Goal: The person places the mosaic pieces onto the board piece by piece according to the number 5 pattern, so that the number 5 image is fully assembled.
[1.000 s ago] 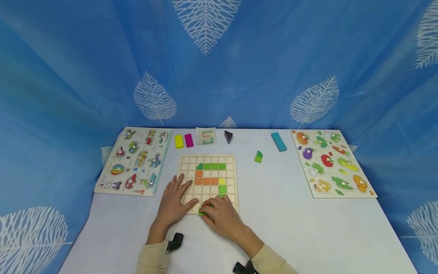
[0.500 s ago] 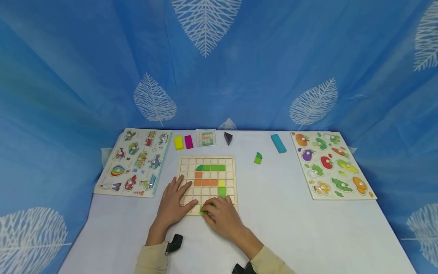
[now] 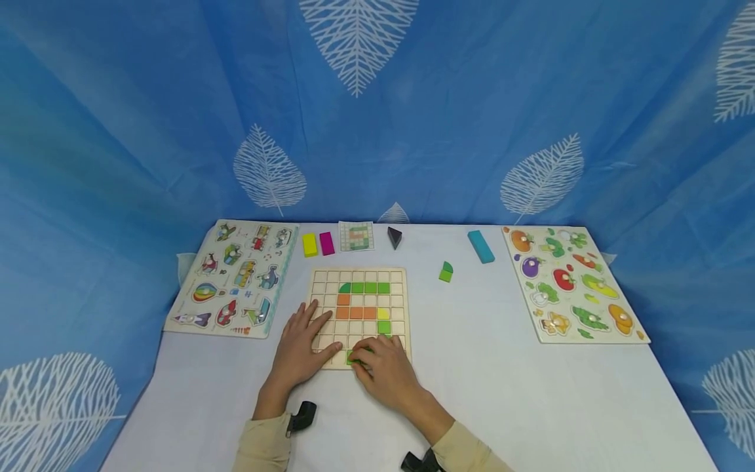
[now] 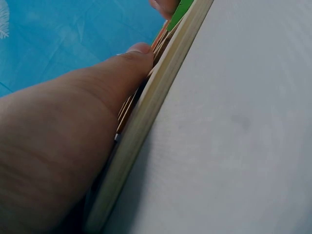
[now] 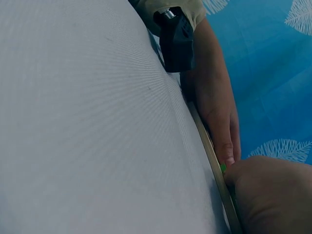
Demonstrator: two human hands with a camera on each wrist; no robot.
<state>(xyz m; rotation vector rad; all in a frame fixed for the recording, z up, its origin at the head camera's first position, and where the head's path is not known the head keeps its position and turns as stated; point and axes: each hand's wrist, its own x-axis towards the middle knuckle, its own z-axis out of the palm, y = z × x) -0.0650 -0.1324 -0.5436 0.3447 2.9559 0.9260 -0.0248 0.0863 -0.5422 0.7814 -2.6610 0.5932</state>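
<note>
A wooden grid board lies on the white table. My left hand rests on its left side with fingers spread, thumb near the front edge. At the board's front row, my right hand pinches a green block, mostly covered by its fingers; a bit of green block shows in the left wrist view. Set in the grid are a row of green blocks with a rounded dark green piece at its left end, orange blocks, a yellow square and a green block below that.
Behind the board are a yellow block, a magenta block, a pattern card and a black triangular block. Right of it lie small green pieces and a teal block. A vehicle puzzle and a vegetable puzzle flank everything.
My right hand has slid slightly to the right along the board's front row with the green block. The left hand has stayed in place.
</note>
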